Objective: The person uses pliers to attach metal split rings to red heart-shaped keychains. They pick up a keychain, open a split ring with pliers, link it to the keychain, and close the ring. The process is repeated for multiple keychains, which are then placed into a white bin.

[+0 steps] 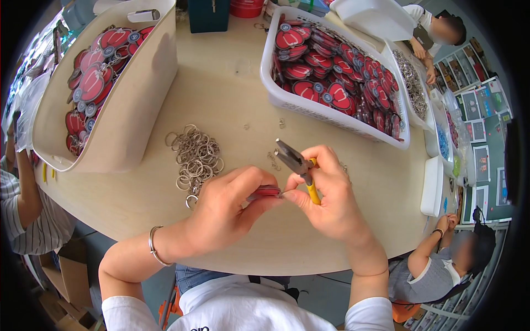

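My left hand (223,207) is closed on a small stack of flat red pendants (267,191), seen edge-on between thumb and fingers. Pliers with yellow handles (295,159) rest in my right hand (338,203), their jaws pointing up and away from the pendants. The thumb and a finger of that hand pinch at the pendants' right end; whatever tiny part lies between the tips is too small to tell. Just beyond my left hand lies a heap of metal split rings (196,157). A few tiny metal rings (273,161) are scattered left of the plier jaws.
A tall cream bin (141,105) of red pendants stands at the left, and a white basket (331,114) with more at the back right. Beside it sits a white tray of metal fittings (411,83). Other people sit at the right (422,276), back right (422,47) and left (25,204).
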Tool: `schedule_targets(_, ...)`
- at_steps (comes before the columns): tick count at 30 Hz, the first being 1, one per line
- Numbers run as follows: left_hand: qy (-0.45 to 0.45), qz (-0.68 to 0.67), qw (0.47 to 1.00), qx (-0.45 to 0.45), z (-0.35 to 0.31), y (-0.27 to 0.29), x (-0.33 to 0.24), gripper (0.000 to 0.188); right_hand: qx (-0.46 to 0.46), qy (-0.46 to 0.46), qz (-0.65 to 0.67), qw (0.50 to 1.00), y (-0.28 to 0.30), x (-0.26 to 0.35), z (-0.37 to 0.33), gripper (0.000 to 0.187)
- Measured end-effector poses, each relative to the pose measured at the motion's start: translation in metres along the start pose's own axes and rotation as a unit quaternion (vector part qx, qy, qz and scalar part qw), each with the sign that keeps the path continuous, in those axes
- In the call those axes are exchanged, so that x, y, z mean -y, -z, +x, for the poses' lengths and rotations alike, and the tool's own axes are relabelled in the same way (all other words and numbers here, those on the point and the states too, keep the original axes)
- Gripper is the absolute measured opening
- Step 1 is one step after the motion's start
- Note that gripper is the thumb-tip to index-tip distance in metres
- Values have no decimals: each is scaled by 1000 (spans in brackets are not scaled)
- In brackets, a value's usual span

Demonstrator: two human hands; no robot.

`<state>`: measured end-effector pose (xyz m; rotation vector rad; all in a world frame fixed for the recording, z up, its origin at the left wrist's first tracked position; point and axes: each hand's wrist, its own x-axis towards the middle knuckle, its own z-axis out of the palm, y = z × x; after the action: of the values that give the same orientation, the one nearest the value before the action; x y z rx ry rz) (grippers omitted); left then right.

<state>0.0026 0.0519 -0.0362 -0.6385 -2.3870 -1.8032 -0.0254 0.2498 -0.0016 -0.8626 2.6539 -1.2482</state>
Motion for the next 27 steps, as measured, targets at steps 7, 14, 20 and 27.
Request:
schedule_targets(7, -182, 148, 971, -45, 3, 1, 7, 21, -25, 16, 12, 999, -6, 7, -2, 14)
schedule_targets(14, -252, 239, 935, -77, 2, 1, 7, 28, -39, 63, -34, 997, -5, 5, -2, 13)
schedule_targets(20, -264, 241, 927, -117, 1, -1, 8, 33, -149, 63, -30, 986, -27, 5, -14, 13)
schedule_targets(27, -250, 267, 922, -128, -3, -2, 6, 33, -195, 71, -10, 978, -40, 5, -14, 12)
